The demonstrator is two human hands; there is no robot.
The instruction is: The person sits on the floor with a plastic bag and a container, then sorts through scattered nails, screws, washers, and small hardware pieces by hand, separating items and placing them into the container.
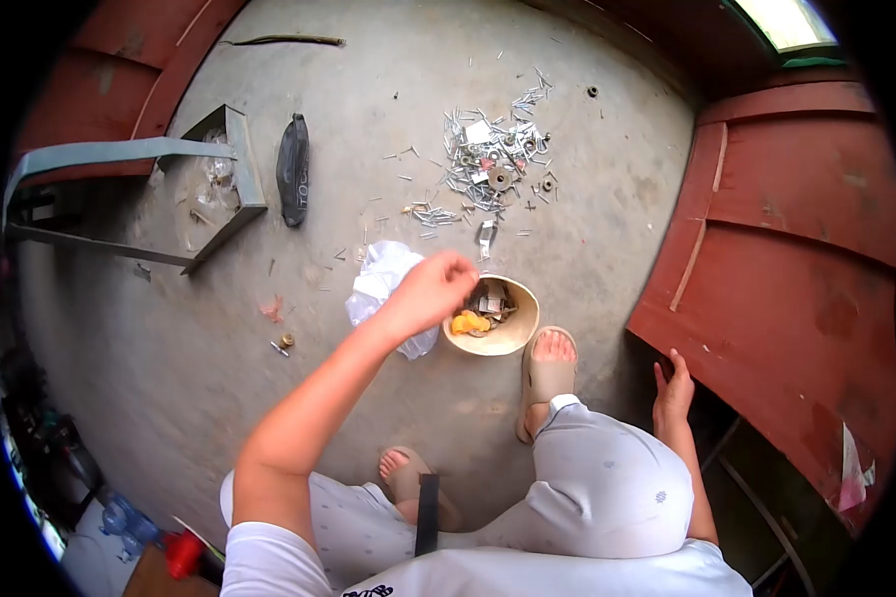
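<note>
Presumably stiff, the cream round plastic bucket (492,345) suits holding by its rim (535,303); left hand (434,291) curls, grip unclear; right hand (674,393) has fingers apart.

near one end of the long black pouch (294,164) there are pale letters, turned on their side. they may say "toc", but they are too small to be sure. the white shirt (528,577) has dark letters too, right at the bottom of the view. they are cut off, so the word can't be read.
</note>
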